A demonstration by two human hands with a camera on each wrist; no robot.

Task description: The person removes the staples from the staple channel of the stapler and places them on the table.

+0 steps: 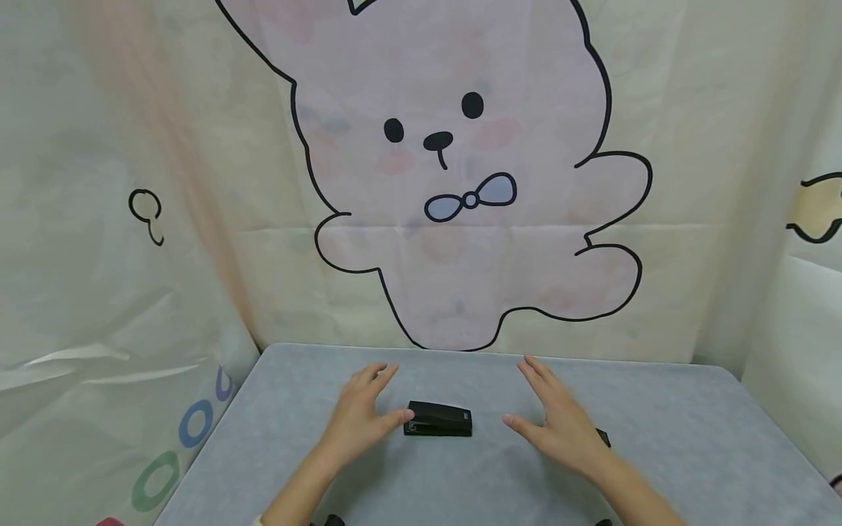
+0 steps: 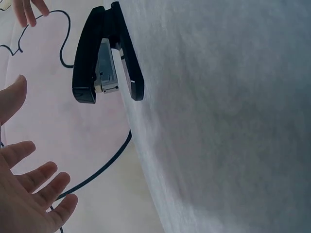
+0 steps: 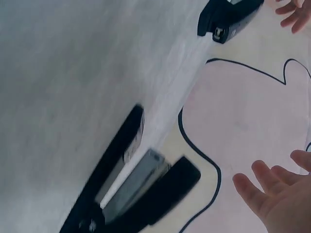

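A black stapler (image 1: 439, 420) lies near the middle of the table, its long side facing me. In the left wrist view this stapler (image 2: 86, 58) shows its metal magazine between top arm and base. My left hand (image 1: 358, 420) hovers at its left with fingers spread, the thumb overlapping its end in the head view. My right hand (image 1: 559, 424) is held in the air to the right, fingers extended, holding nothing. A second black stapler (image 3: 155, 199) shows large in the right wrist view; in the head view my right wrist hides most of it.
A blue-grey cloth covers the table (image 1: 500, 482). Behind the table hangs a pale curtain (image 1: 671, 219) with a cartoon animal drawn on it. Another curtain (image 1: 85, 307) closes off the left side, and small dark objects (image 1: 334, 520) peek in at the bottom edge.
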